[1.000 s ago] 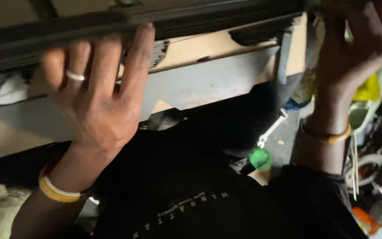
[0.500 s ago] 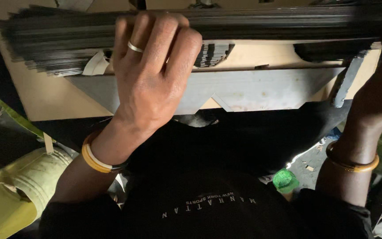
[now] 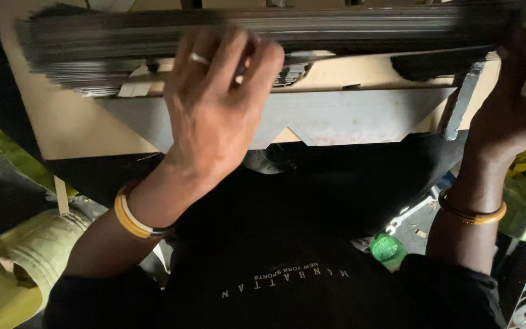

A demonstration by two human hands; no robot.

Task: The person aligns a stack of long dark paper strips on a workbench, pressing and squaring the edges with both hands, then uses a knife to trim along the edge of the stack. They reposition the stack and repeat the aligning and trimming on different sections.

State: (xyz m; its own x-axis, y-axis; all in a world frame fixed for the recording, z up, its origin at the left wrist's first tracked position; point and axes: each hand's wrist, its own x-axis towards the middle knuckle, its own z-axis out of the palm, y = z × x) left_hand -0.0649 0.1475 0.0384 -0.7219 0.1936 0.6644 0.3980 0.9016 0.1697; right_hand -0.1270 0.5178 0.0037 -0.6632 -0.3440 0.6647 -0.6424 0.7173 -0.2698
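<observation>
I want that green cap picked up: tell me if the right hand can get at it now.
Probably not right away: the right hand grips the dark sheet stack, and the green cap lies low beside that forearm.

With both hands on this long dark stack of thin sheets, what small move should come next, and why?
Probably press the left hand flat and nudge the sheet stack toward the right hand: its left end looks fanned and uneven, while the right hand braces the other end.
</observation>
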